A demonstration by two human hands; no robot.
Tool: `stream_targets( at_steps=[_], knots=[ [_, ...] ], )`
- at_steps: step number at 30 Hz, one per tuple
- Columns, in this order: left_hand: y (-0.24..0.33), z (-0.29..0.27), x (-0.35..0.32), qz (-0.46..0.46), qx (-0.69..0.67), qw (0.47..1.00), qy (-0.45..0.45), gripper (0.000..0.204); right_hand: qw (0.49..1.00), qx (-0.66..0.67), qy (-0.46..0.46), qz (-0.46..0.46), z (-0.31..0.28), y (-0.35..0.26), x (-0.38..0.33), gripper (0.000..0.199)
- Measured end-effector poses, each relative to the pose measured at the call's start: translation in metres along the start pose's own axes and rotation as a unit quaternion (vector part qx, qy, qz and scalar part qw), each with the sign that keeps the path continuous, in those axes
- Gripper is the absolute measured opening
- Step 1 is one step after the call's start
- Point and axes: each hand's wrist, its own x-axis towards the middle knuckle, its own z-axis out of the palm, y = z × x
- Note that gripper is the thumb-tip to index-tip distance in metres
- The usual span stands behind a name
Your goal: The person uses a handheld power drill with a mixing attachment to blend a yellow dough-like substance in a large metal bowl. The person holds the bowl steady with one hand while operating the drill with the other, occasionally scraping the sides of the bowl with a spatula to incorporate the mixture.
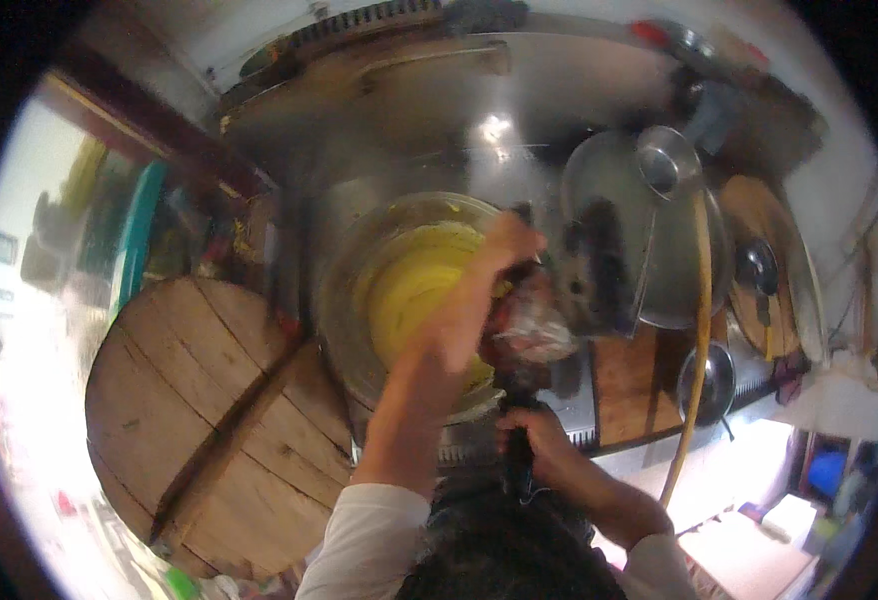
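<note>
A large round metal pot (337, 300) with a thick yellow mixture (404, 285) in it stands in front of me. My left forearm crosses over the pot. At its right rim, my left hand (499, 258) has its fingers curled at a dark part that I cannot make out, blurred by motion. Below, my right hand (541, 437) is wrapped round a black handle (517, 455). Between my hands, beside the pot, is a shiny, partly see-through thing (539, 335) with reddish-brown parts. Its kind, and whether it joins the handle, are unclear.
At the left lies a round slatted wooden lid (194, 390) with a crossbar. Right of the pot are a dark flat piece (604, 260) and a large round metal pan (694, 285). A long-handled metal dipper (667, 162) lies across it. Farther right are a wooden board (759, 205) and a black ladle (756, 268).
</note>
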Motion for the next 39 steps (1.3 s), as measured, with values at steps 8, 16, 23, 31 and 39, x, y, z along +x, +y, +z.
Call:
stream_targets(
  at_steps=[8,16,23,31,39],
  knots=[
    [-0.001,0.034,-0.033,-0.015,-0.026,1.000,-0.001,0.048,0.982,0.110,-0.144,0.050,-0.032,0.041,0.048,0.013],
    [-0.041,-0.094,-0.116,-0.132,-0.233,0.927,0.263,0.053,0.931,-0.311,-0.124,-0.148,-0.033,0.046,0.126,0.028],
    [-0.123,-0.105,-0.178,-0.135,-0.491,0.750,0.422,0.032,0.787,-0.572,-0.106,-0.207,0.043,-0.039,0.087,0.047],
    [-0.090,-0.112,-0.133,-0.092,-0.481,0.834,0.254,0.025,0.776,-0.612,-0.071,-0.137,0.034,-0.012,0.041,0.038],
    [0.001,-0.059,-0.077,0.029,-0.179,0.982,0.061,0.029,0.988,-0.137,-0.030,-0.069,0.007,0.015,-0.007,0.005]
  ],
)
